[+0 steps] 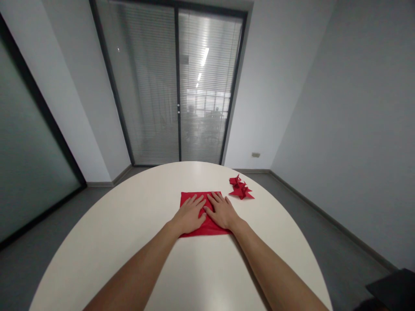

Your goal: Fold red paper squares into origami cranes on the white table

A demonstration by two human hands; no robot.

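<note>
A red rectangular sheet [210,227], which looks like paper or thin cloth, lies flat on the round table [123,229] in front of me. On its left half rests my left hand [189,216], palm down with the fingers stretched out. My right hand [223,212] presses on the right half in the same way, fingers spread. The two thumbs point toward each other near the sheet's middle. Both hands cover much of the surface, but its far and near edges show. Just beyond my right hand sit several pointed, folded red pieces [240,188], clustered together.
The cream tabletop curves away on all sides. Past its far edge stands a dark-framed glass door [178,86] with blinds. A wall outlet [256,154] is low on the back wall. Something black [394,290], perhaps a chair, shows at the bottom right.
</note>
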